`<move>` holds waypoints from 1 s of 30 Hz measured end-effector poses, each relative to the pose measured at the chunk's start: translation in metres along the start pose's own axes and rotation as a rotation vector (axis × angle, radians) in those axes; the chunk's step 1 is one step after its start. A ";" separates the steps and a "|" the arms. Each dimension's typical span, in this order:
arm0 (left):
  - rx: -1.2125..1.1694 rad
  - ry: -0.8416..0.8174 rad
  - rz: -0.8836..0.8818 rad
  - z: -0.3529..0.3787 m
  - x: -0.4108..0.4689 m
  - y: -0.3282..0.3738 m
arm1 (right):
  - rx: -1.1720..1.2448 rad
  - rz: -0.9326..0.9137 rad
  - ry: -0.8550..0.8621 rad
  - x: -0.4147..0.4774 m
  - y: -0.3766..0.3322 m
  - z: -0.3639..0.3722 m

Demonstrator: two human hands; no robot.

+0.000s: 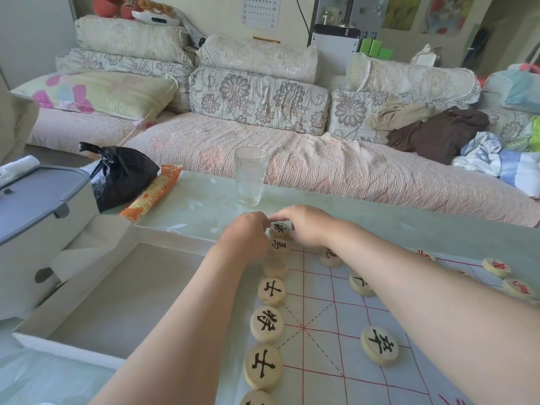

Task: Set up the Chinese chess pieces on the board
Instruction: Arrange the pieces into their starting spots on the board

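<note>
Black-lettered pale round wooden discs (263, 366) run near to far, left hand (248, 230) and right hand (305, 226) meeting, pinching the farthest disc (279, 229), seemingly to square it.

near piece (263, 365): 士 | next piece (267, 323): 将 | third piece (271, 290): 士 | inboard piece (380, 344): 卒

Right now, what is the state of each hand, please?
Left hand: fingers curled beside the far black piece; grip cannot be told.
Right hand: pinches the far black piece.
</note>
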State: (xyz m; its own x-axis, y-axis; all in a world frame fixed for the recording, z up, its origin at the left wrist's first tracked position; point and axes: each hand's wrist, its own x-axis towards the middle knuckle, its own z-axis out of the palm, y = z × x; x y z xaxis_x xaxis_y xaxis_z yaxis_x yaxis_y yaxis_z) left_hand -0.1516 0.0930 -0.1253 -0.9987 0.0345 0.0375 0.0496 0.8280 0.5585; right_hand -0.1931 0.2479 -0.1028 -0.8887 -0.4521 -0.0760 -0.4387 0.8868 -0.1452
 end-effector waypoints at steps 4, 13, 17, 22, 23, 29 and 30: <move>0.004 -0.005 -0.008 0.002 0.004 -0.005 | -0.110 -0.009 -0.012 0.013 0.008 -0.004; 0.063 -0.051 0.060 0.007 0.006 -0.001 | 0.056 0.053 0.003 0.002 0.025 -0.004; 0.107 -0.071 0.092 0.007 0.003 0.001 | 0.023 0.043 0.045 0.002 0.022 -0.005; 0.119 -0.096 0.083 0.005 0.003 0.002 | 0.063 0.017 0.035 0.004 0.023 -0.001; 0.123 -0.096 0.082 0.004 0.004 0.002 | 0.070 0.020 0.035 0.004 0.023 0.000; 0.082 -0.100 0.054 0.003 0.005 0.002 | 0.084 0.024 0.067 0.002 0.026 0.001; 0.085 -0.107 0.054 0.002 0.004 0.003 | 0.094 0.015 0.069 0.002 0.025 0.002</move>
State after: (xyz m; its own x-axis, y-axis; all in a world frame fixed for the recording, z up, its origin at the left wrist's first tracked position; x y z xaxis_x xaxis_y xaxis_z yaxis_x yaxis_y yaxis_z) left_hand -0.1550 0.0962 -0.1249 -0.9904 0.1359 -0.0259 0.1064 0.8676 0.4858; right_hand -0.2053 0.2693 -0.1083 -0.9036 -0.4283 -0.0114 -0.4137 0.8791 -0.2367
